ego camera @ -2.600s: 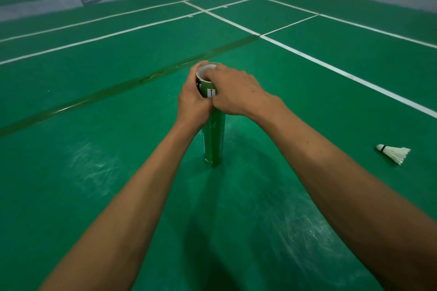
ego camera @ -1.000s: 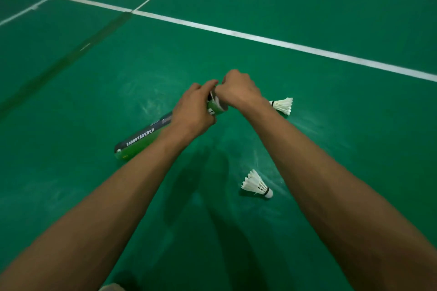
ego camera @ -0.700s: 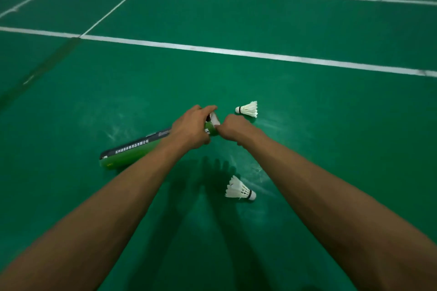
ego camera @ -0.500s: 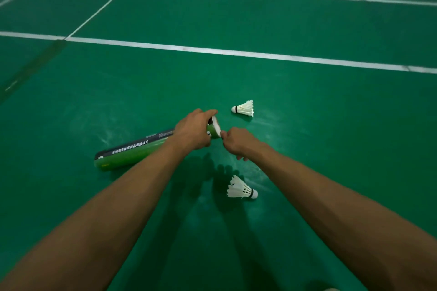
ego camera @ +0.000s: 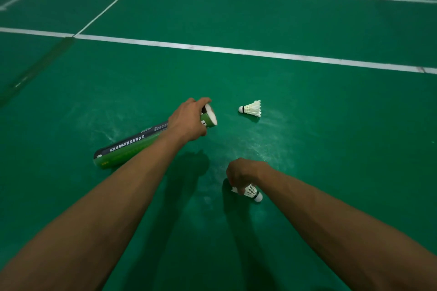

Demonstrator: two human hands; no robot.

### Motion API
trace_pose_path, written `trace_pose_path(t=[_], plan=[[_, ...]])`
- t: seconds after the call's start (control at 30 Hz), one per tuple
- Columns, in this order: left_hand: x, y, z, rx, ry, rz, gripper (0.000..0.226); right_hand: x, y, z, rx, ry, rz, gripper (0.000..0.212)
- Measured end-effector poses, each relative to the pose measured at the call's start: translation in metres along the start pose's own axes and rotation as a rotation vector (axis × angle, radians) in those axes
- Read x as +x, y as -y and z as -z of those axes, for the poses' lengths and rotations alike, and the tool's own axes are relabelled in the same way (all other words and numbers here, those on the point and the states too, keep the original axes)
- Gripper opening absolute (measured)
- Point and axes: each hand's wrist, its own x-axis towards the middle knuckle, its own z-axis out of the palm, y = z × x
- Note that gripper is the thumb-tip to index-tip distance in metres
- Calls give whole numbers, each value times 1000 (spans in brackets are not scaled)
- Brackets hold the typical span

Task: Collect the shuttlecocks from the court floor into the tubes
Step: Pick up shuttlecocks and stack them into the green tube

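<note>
**A:** Your right hand (ego camera: 243, 172) has left the mouth of the tube (ego camera: 132, 146), where it was half a second ago, and has come down toward you. Its fingers are now curled on the feathers of the near shuttlecock (ego camera: 251, 192). That shuttlecock seems still to touch the court floor (ego camera: 331, 149).

**B:** Yes, and your left hand (ego camera: 189, 120) has not changed. It keeps its grip round the open end of the tube, which slants away to the left of that hand with its closed end low. So your hands are now apart, each one clamped on its own thing.

**A:** For the task this means, I think, that the work at the mouth is finished and you begin the next pick. I cannot see inside the tube, so I cannot tell how many it holds.

**B:** After this one, a second shuttlecock (ego camera: 251, 108) lies just to the right of your left hand, beyond your right hand. I would bring the cork first to the mouth. The feathers may bend if you squeeze them hard.
</note>
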Motion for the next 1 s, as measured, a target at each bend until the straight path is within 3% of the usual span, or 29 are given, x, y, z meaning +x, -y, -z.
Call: trace_pose_path(t=[0.13, 0.27, 0.37, 0.53, 0.73, 0.87, 1.0], plan=[[2, 1, 8, -34, -33, 35, 101, 0, -22, 30, 388, -188, 18, 28], [6, -2, 11, -58, -55, 63, 102, 2, -43, 77, 838, -736, -19, 28], [10, -7, 11, -56, -71, 64, 101, -14, -48, 114, 1198, -960, 7, 20], [17, -22, 9, -72, -109, 40, 99, -31, -35, 144, 1218, -1059, 174, 18], [23, -38, 14, -135, -185, 13, 84, -30, -9, 125, 972, -888, 262, 44], [25, -33, 20, -142, -197, 20, 91, -36, -13, 131, 1109, -809, 309, 47], [24, -33, 23, -150, -211, 30, 95, -37, -22, 144, 1173, -1059, 207, 45]])
